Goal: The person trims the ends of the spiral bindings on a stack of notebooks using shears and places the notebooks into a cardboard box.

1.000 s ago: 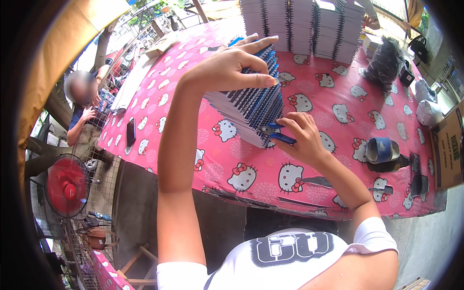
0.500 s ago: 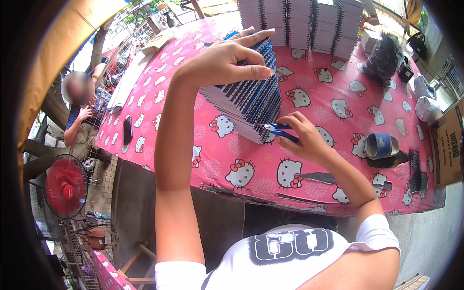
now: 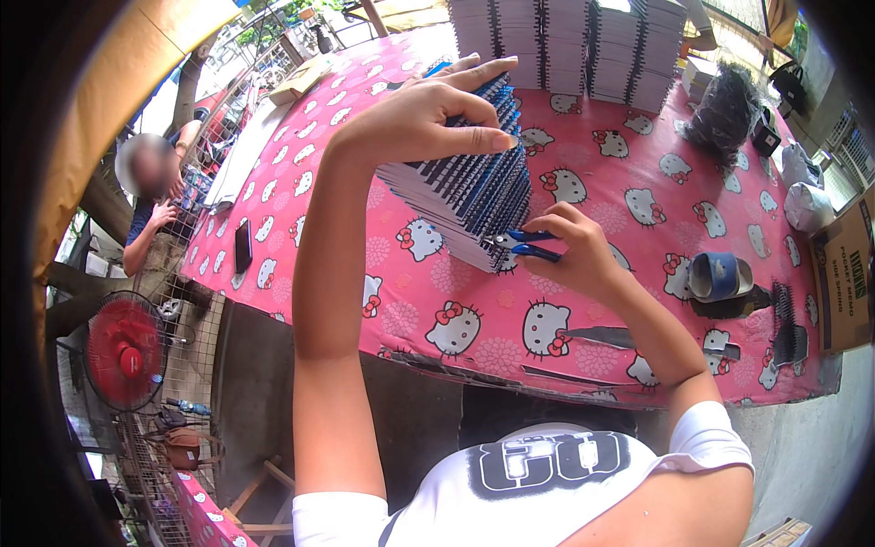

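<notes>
We had the spiral-bound notebook stack (image 3: 474, 196) standing on the pink cartoon-cat tablecloth (image 3: 592, 215), dark coils and blue edges turned to our right, one corner toward us. Our left hand (image 3: 437, 118) lay over the top, fingers spread wide, thumb out over the coil side; it read as a steadying rest, but we couldn't tell how hard it pressed. Our right hand (image 3: 574, 244) was wrapped around the blue-handled pliers (image 3: 535, 251), tips at the coils low on the near corner. Whether the jaws had bitten on wire or only sat against it, we couldn't tell: too small. Our take on doing it well: we needed even pressure from the left palm, since a tall pile like that could slide if pushed off-centre. We wanted the tips on one coil end at a time, off the page edges, with a small wrist turn rather than a pull; a tug would likely have dragged a low book out of line. Spare room helped: the white-paged spiral-bound stacks (image 3: 565, 50) stood well apart at the back, phone (image 3: 242, 246) off left.
</notes>
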`<act>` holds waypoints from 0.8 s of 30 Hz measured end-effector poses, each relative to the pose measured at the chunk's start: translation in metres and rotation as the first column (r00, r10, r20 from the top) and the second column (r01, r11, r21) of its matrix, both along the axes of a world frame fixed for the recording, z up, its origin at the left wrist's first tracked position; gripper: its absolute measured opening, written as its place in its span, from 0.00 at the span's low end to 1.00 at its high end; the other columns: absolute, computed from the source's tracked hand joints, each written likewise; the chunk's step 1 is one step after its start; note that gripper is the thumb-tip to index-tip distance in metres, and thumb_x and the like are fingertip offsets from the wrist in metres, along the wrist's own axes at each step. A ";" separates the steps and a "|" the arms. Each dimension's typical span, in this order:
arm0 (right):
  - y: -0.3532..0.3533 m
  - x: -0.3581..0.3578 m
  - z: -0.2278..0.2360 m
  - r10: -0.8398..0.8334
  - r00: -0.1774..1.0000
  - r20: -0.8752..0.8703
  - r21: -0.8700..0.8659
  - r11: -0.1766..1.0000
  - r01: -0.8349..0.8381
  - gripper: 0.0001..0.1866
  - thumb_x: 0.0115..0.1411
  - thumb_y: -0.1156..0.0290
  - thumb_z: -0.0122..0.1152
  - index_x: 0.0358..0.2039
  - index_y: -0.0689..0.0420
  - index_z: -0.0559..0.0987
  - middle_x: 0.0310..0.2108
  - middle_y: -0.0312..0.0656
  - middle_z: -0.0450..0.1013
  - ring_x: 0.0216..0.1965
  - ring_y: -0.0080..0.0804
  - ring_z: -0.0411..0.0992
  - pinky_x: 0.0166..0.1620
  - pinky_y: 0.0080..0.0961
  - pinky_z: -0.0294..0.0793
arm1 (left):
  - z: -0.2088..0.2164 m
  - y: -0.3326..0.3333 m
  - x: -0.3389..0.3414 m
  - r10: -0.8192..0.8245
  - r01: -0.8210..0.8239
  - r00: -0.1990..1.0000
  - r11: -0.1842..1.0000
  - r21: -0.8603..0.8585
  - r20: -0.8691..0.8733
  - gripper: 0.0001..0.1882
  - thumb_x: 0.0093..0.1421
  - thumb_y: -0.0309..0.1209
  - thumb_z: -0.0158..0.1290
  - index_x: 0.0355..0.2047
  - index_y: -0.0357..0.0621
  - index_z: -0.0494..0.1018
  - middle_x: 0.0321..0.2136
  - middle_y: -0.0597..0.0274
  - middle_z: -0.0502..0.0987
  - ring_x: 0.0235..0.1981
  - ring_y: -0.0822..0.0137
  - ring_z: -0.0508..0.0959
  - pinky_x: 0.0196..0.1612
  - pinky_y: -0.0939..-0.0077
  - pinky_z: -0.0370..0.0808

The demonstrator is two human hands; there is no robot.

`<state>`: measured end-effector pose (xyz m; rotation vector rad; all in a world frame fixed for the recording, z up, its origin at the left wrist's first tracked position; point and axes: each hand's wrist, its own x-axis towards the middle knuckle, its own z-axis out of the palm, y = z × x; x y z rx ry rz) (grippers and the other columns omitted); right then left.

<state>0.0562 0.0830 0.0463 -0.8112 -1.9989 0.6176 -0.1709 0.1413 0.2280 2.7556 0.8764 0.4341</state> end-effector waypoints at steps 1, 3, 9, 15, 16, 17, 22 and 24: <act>0.000 0.001 0.003 0.045 0.998 -0.041 -0.238 0.970 -0.054 0.16 0.50 0.62 0.70 0.34 0.60 0.79 0.29 0.39 0.74 0.30 0.31 0.73 0.33 0.32 0.72 | -0.002 0.001 -0.001 -0.016 0.016 1.000 0.998 0.055 -0.003 0.18 0.59 0.45 0.56 0.29 0.41 0.79 0.65 0.48 0.58 0.56 0.60 0.69 0.52 0.72 0.66; 0.001 0.007 0.009 0.086 0.976 -0.198 -0.674 0.712 -0.199 0.17 0.53 0.60 0.68 0.33 0.62 0.80 0.28 0.39 0.75 0.28 0.27 0.74 0.31 0.30 0.73 | 0.000 0.000 0.002 -0.019 0.019 1.000 0.997 0.073 -0.010 0.17 0.59 0.45 0.56 0.29 0.41 0.79 0.65 0.48 0.57 0.59 0.58 0.67 0.55 0.70 0.64; -0.014 0.001 0.000 0.042 0.999 0.034 -0.498 0.867 -0.020 0.19 0.57 0.57 0.65 0.37 0.63 0.79 0.29 0.44 0.75 0.32 0.32 0.76 0.34 0.31 0.76 | -0.002 0.001 0.001 -0.009 0.009 1.000 1.000 0.019 0.010 0.17 0.59 0.45 0.56 0.30 0.42 0.80 0.65 0.47 0.57 0.60 0.57 0.65 0.56 0.70 0.64; -0.013 -0.004 -0.002 -0.247 0.963 0.112 0.449 0.877 0.172 0.23 0.46 0.61 0.72 0.40 0.58 0.76 0.37 0.45 0.72 0.37 0.42 0.72 0.39 0.32 0.72 | 0.001 0.000 -0.001 0.022 -0.021 1.000 0.999 -0.047 0.005 0.17 0.59 0.44 0.56 0.30 0.42 0.79 0.64 0.48 0.58 0.57 0.60 0.68 0.53 0.73 0.65; -0.011 -0.007 0.000 -0.272 0.957 0.101 0.497 0.847 0.188 0.23 0.45 0.61 0.72 0.39 0.58 0.76 0.37 0.44 0.72 0.37 0.42 0.72 0.40 0.33 0.71 | -0.001 0.001 -0.001 0.008 -0.008 1.000 1.000 -0.020 0.007 0.17 0.59 0.44 0.56 0.30 0.42 0.79 0.64 0.48 0.58 0.57 0.60 0.68 0.53 0.73 0.65; -0.008 -0.006 -0.003 -0.219 0.971 0.096 0.427 0.890 0.159 0.22 0.46 0.61 0.72 0.39 0.59 0.77 0.35 0.44 0.72 0.35 0.41 0.72 0.38 0.32 0.72 | 0.001 0.001 0.001 -0.006 0.006 1.000 1.000 0.008 0.007 0.17 0.59 0.44 0.56 0.30 0.42 0.79 0.64 0.48 0.58 0.57 0.60 0.69 0.53 0.73 0.65; 0.004 0.004 -0.011 0.089 0.991 -0.101 -0.583 0.802 -0.132 0.21 0.52 0.56 0.69 0.34 0.63 0.79 0.27 0.40 0.76 0.28 0.30 0.75 0.31 0.28 0.73 | 0.001 -0.001 0.002 0.013 -0.013 1.000 1.000 -0.009 0.004 0.17 0.59 0.44 0.56 0.30 0.42 0.80 0.65 0.48 0.58 0.60 0.58 0.66 0.57 0.71 0.62; 0.005 0.005 0.000 0.077 0.977 -0.199 -0.831 0.515 -0.210 0.22 0.57 0.55 0.64 0.33 0.66 0.78 0.23 0.39 0.74 0.26 0.26 0.74 0.30 0.23 0.73 | -0.002 0.001 0.001 -0.002 0.002 1.000 1.000 0.024 0.002 0.17 0.59 0.45 0.56 0.31 0.43 0.80 0.65 0.48 0.57 0.61 0.57 0.64 0.59 0.69 0.60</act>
